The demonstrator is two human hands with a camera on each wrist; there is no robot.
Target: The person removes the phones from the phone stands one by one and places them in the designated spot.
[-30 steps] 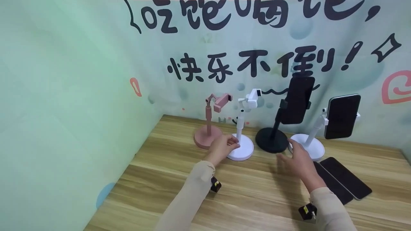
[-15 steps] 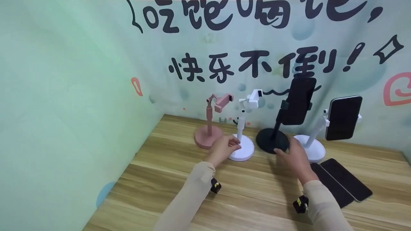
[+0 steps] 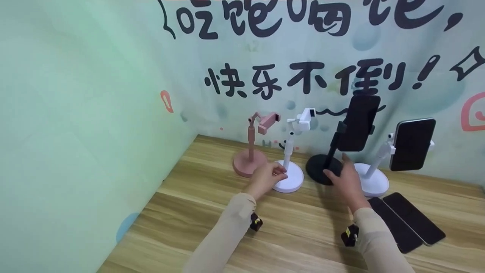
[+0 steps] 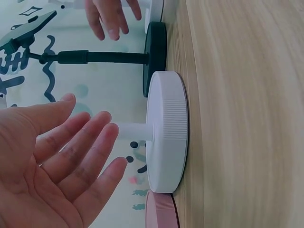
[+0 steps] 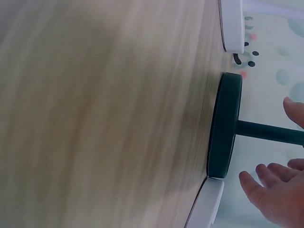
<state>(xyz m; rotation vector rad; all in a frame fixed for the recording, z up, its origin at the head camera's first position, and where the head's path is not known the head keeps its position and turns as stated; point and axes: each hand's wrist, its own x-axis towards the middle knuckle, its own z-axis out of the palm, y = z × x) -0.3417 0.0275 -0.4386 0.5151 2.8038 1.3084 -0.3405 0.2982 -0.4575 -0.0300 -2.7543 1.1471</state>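
Observation:
My left hand [image 3: 265, 177] is beside the post of a white phone stand [image 3: 291, 184] whose clamp holds nothing. In the left wrist view the fingers [image 4: 88, 154] are loosely bent, with no grip on the post. A black phone stand [image 3: 317, 169] with a dark phone [image 3: 360, 123] in its clamp stands to the right. Just in front of its post is my right hand [image 3: 346, 182]. The right wrist view has thumb and fingers spread on either side of the black post [image 5: 268, 131], apart from it.
Left of these is a pink stand [image 3: 245, 162] with a bare clamp. Another white stand [image 3: 375, 184] on the right carries a phone [image 3: 413, 144]. Two dark phones lie flat near the right forearm, one outer [image 3: 415, 218] and one inner [image 3: 396, 227]. A printed cloth [image 3: 265, 49] hangs behind the table.
My right hand has shifted left and forward, from between the black and right white stands to the black stand's post. The left hand stays in place. The head view has turned slightly left.

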